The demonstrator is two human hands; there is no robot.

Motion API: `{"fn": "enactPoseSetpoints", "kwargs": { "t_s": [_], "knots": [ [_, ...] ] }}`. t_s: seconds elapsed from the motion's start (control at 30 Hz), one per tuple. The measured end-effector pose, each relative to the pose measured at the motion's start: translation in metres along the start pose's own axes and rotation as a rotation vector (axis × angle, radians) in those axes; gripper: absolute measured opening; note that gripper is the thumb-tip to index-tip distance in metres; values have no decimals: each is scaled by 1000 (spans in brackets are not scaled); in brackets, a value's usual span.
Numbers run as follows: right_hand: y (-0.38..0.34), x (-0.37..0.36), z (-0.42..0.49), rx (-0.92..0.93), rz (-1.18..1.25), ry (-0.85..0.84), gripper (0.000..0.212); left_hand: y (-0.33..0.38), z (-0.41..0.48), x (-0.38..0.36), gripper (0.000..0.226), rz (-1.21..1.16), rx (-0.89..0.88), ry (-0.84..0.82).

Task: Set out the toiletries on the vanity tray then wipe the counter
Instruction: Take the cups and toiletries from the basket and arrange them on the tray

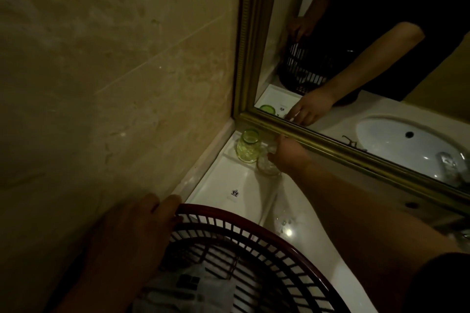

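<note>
Head view: right hand (287,154) grasping clear glass (267,166) on far tray (244,183), beside green glass (248,146). Judged rigid, slick, breakable; grip mid-wall. Left hand (142,223) clasping basket (254,218) rim.

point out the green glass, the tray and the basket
green glass (248,146), head view, on its side wall
tray (216,180), head view, on its bare floor
basket (244,221), head view, on its red rim

A small black crown emblem (235,193) marks the white vanity tray (216,180); faint lettering beneath it, possibly a brand name, is too blurred to read.
</note>
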State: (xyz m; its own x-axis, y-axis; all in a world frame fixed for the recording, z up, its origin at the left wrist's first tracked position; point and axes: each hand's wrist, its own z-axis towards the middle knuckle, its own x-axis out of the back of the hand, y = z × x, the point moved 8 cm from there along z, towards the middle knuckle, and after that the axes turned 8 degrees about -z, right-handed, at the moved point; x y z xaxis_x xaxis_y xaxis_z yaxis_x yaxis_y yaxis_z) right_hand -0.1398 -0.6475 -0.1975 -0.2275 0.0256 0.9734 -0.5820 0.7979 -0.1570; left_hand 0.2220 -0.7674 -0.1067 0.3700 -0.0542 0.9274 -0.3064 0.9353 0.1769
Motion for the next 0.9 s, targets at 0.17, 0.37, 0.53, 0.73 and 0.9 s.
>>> {"fn": "enactPoseSetpoints", "kwargs": {
  "t_s": [0.17,0.37,0.53,0.73,0.9],
  "knots": [
    [-19,58,-61,1,71,146,49,4,3,6,23,38,5,0],
    [-98,133,-215,286,82,325,18,12,0,13,26,24,-29,-34],
    [-169,74,-299,554,-36,27,23,14,-3,20,26,4,-31,-60],
    [-191,-58,-319,562,-302,-502,46,14,-8,21,27,27,-16,-62],
    [-207,-113,-295,564,-509,-564,51,14,-9,22,28,56,-1,-75]
  ]
}}
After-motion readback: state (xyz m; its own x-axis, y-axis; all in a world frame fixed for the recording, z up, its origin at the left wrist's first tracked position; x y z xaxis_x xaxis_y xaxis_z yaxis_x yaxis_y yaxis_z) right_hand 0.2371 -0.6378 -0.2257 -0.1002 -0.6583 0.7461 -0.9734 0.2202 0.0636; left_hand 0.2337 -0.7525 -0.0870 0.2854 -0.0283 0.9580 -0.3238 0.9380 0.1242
